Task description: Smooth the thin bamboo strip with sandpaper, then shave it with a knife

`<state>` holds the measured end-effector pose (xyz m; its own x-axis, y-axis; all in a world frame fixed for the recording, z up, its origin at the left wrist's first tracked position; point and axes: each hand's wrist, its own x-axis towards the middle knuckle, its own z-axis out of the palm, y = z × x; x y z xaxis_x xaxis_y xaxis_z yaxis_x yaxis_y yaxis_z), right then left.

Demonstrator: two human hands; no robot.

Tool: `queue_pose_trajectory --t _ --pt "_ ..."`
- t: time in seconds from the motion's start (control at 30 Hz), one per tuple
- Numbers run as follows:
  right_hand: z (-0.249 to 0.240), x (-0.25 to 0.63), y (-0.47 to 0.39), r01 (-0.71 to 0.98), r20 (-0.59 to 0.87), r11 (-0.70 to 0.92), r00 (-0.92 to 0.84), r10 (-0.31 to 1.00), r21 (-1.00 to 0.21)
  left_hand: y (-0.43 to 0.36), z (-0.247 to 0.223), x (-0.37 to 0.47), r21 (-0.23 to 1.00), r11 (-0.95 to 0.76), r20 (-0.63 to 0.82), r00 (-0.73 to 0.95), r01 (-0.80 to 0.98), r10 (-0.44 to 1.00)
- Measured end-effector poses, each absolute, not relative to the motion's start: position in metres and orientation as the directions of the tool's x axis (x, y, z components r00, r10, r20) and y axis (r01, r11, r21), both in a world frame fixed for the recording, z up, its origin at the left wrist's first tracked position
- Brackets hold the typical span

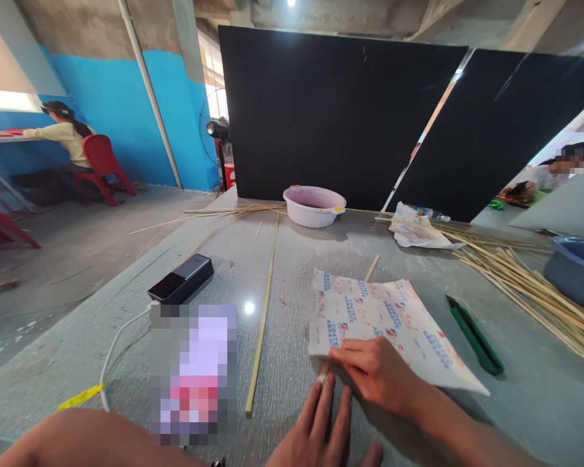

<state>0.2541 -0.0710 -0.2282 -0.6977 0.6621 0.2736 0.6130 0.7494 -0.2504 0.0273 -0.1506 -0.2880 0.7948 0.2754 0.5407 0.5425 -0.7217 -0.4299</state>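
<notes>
A sheet of sandpaper [370,311], printed side up, lies over a thin bamboo strip [372,268] whose far end sticks out behind it. My right hand [377,373] pinches the sheet's near left edge, its fingers closed over the strip. Just in front, my left hand [316,428] has its fingers spread on the table, with fingertips at the near part of the strip. A second bamboo strip [263,324] lies lengthwise to the left. The green cutter [474,337] rests right of the sheet.
A white basin [314,206] stands at the table's back. Bamboo strips [525,279] are piled right, beside a blue-grey basin [577,269]. Left are a power bank [181,279], a cable and a blurred phone [197,370]. Behind are black panels [340,117] and two people.
</notes>
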Motion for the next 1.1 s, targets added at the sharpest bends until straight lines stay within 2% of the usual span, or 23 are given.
queue_pose_trajectory --t 0.1,0.17,0.27,0.4,0.47,0.63,0.73,0.93,1.1 --pt "-0.227 0.255 -0.07 0.656 0.347 0.74 -0.666 0.66 -0.149 -0.15 -0.287 0.028 -0.415 -0.71 0.579 0.767 0.569 0.276" --pt "-0.227 0.253 -0.073 0.641 0.313 0.758 -0.701 0.641 -0.116 -0.15 -0.285 0.027 -0.433 -0.716 0.532 0.796 0.548 0.288" --pt "-0.226 0.249 -0.079 0.586 0.254 0.795 -0.754 0.605 -0.157 -0.15 -0.283 0.025 -0.464 -0.713 0.503 0.818 0.527 0.277" --pt "-0.225 0.25 -0.077 0.629 0.327 0.765 -0.7 0.634 -0.136 -0.152 -0.287 0.028 -0.443 -0.693 0.558 0.78 0.569 0.283" --pt "-0.224 0.249 -0.077 0.624 0.324 0.772 -0.709 0.626 -0.124 -0.152 -0.291 0.029 -0.439 -0.702 0.529 0.792 0.561 0.303" --pt "-0.223 0.245 -0.081 0.577 0.251 0.795 -0.754 0.606 -0.188 -0.153 -0.297 0.03 -0.436 -0.717 0.51 0.805 0.544 0.301" --pt "-0.222 0.248 -0.08 0.62 0.278 0.771 -0.722 0.634 -0.149 -0.152 -0.296 0.026 -0.423 -0.752 0.454 0.836 0.506 0.308" --pt "-0.222 0.249 -0.081 0.59 0.22 0.785 -0.753 0.62 -0.191 -0.152 -0.293 0.027 -0.453 -0.717 0.506 0.815 0.529 0.281" --pt "-0.222 0.255 -0.074 0.656 0.291 0.745 -0.694 0.659 -0.121 -0.152 -0.283 0.026 -0.436 -0.708 0.522 0.797 0.555 0.304"
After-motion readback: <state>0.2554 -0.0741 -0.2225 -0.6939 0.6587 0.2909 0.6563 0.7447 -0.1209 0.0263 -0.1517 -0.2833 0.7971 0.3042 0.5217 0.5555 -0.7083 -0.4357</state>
